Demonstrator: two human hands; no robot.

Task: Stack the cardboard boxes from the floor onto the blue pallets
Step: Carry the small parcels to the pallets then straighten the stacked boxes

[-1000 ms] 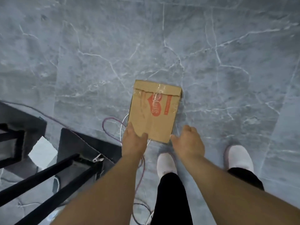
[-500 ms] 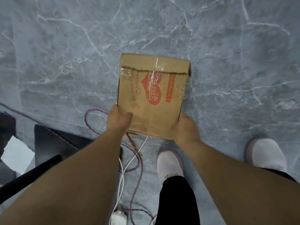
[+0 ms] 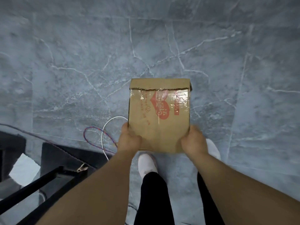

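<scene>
A small brown cardboard box with a red printed logo and clear tape across its top is held over the grey marble floor. My left hand grips its near left corner, thumb on the top face. My right hand grips the near right corner the same way. The fingers of both hands are hidden under the box. No blue pallet is in view.
White and red-blue cables loop on the floor left of the box. A black frame with bars and a black sheet lie at the lower left. My feet in white shoes stand below the box.
Both hands have closed on the box's near corners and the box has come up off the floor, now held above my feet. The view has shifted.
</scene>
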